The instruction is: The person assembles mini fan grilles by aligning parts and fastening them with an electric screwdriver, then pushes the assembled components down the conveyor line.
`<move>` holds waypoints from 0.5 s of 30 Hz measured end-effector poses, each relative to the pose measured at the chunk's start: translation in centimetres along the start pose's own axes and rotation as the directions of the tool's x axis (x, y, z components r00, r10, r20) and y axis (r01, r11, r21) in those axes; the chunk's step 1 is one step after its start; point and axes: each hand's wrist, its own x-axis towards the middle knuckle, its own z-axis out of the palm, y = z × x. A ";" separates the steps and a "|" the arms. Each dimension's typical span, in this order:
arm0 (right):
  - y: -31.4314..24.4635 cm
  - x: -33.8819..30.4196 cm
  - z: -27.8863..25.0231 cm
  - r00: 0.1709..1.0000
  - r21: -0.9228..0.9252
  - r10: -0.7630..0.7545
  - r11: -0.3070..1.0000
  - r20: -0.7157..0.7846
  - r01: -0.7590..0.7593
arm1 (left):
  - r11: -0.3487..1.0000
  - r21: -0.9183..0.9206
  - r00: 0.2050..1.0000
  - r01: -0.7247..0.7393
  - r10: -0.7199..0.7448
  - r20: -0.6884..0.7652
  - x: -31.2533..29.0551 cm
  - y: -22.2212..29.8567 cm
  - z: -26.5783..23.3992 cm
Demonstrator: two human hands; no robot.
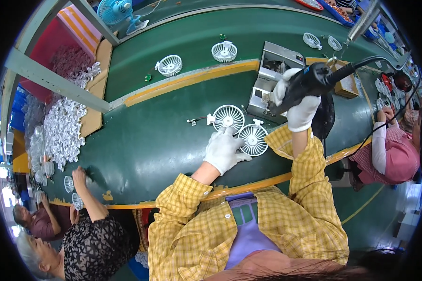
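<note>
Two round white fan housings lie side by side before me on the green work surface. My gloved left hand rests its fingertips on the rim of the upper fan housing, thumb spread beside the lower fan housing. A thin wire with a small connector trails left from the upper one. In my gloved right hand is a black electric screwdriver, slanting down to the left. Its lower end is over the front of a metal screw feeder; the exact tip is hard to make out.
Beyond a yellow-edged rail, a green conveyor belt carries more fan housings. The screwdriver hangs from a spring and a black cable. White plastic parts are heaped at left beside a grey frame. Co-workers sit on both sides.
</note>
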 end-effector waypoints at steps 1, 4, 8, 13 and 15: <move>0.2 -0.7 0.4 0.999 0.051 0.043 0.998 -0.006 -0.042 | 1.000 -0.003 1.000 0.005 -0.005 0.009 -0.1 0.0 0.0; 1.2 -2.5 1.6 0.972 0.233 0.223 0.944 0.069 -0.233 | 1.000 -0.022 1.000 0.002 -0.002 0.014 -0.1 -0.3 0.2; 2.9 -4.1 2.3 0.935 0.321 0.316 0.879 0.160 -0.352 | 1.000 -0.017 0.999 0.012 -0.012 0.038 0.3 -0.2 -0.1; 5.5 -5.3 3.0 0.934 0.375 0.286 0.859 0.213 -0.349 | 1.000 0.016 0.999 -0.002 0.002 -0.034 -0.3 -0.9 -0.1; 5.9 -5.3 1.6 0.877 0.468 0.299 0.756 0.377 -0.458 | 1.000 -0.008 0.999 -0.023 0.023 -0.032 -0.5 -1.2 0.3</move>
